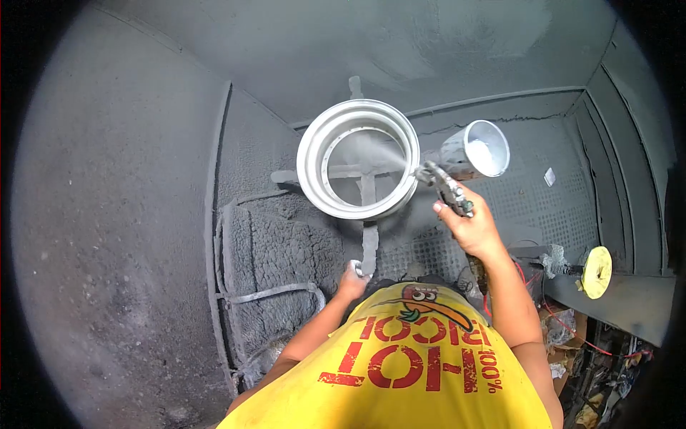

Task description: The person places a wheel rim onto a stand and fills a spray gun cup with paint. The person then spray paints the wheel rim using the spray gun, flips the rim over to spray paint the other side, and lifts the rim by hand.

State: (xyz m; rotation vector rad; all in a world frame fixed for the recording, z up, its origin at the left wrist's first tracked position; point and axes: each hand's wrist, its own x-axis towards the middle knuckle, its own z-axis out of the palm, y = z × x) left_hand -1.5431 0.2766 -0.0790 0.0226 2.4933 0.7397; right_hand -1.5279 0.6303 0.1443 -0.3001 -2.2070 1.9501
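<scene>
My right hand [477, 227] is wrapped round a spray gun [444, 187], which sends a pale mist leftward across a silver wheel rim [311, 161]. A paint cup [457, 154] with white liquid inside is on the gun's far side. The rim lies on a grey cross-shaped stand [369, 187], whose arms stick out past it. At the near arm of that stand, my left hand [354, 279] is closed on its end. Part of the left fingers is hidden.
Grey, dust-coated walls [121, 214] surround the stand. A crusted grey panel with a bent pipe [275, 292] is at the left. On the right are a yellow disc [597, 272], a red hose [572, 330] and clutter. A small white scrap [549, 176] lies on the studded floor.
</scene>
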